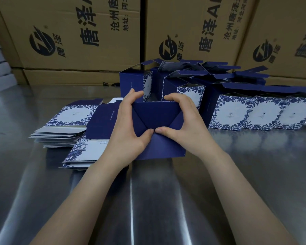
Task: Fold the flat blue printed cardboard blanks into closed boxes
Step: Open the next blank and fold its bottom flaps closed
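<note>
Both hands are on one box (157,115), tipped so its plain blue end faces the camera. This looks like the bottom-closing step. The left hand (125,128) and right hand (182,124) each curl their fingers over the far edge, and the two thumbs (147,134) press in side by side where the angled flaps meet. That is a firm pinch from both sides, nothing spread. The box sits on the steel table (254,165), right in front of the person.

Next, by my reading, the thumbs need a steady inward push until the flaps lock — then the box gets turned over for its top.

Now the count. One box is in hand, held by two hands. Left of it lie flat blanks (67,117) in two loose heaps, too many sheets to number. Behind it and to its right stand open-topped boxes (136,82), at least five, though the rear ones overlap too much to settle. Beyond those are three big brown cartons (78,32) in the upper row, with more underneath.
</note>
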The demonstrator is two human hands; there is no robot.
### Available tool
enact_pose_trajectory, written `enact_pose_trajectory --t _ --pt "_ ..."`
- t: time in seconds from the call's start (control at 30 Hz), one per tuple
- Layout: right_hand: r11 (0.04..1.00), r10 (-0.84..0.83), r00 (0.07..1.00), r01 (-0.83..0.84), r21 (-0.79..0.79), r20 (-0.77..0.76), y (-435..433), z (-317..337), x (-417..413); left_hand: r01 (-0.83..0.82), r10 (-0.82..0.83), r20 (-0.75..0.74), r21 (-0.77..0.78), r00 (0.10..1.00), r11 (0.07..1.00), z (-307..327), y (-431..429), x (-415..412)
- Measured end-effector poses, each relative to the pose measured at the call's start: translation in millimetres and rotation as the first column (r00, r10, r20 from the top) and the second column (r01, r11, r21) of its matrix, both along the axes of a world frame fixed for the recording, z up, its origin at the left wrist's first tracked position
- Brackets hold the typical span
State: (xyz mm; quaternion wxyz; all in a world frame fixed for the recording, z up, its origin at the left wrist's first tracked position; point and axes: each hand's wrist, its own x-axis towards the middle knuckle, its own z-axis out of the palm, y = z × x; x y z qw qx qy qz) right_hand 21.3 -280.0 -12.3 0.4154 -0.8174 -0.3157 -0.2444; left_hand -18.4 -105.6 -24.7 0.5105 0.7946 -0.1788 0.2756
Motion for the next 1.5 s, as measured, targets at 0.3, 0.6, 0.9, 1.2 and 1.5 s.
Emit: enact_pose_trajectory --t 0.3,0.6,0.9,1.2,1.5 --pt "0.995 0.079 0.990 -0.072 0.063 -0.114 -2 2 -3 0.098 -0.100 -0.055 -0.041 0.993 0.994 2 2 -3" --pt "0.997 -0.055 0.994 0.060 0.045 -0.093 2 3 -7 0.258 -0.287 -0.001 -0.431 0.958 0.865 3 -1 2" --pt "0.989 -0.113 0.993 0.115 0.096 -0.021 0 6 -4 0.345 -0.395 0.115 -0.738 0.911 0.580 12 3 6" --pt "0.789 0.137 0.974 0.002 0.614 -0.179 -17 8 7 -0.046 -0.076 -0.109 -0.819 0.991 0.572 9 9 12" --pt "0.265 0.700 0.685 0.009 0.964 -0.199 -5 10 4 -0.022 -0.578 -0.219 -0.944 0.786 0.328 3 11 17"
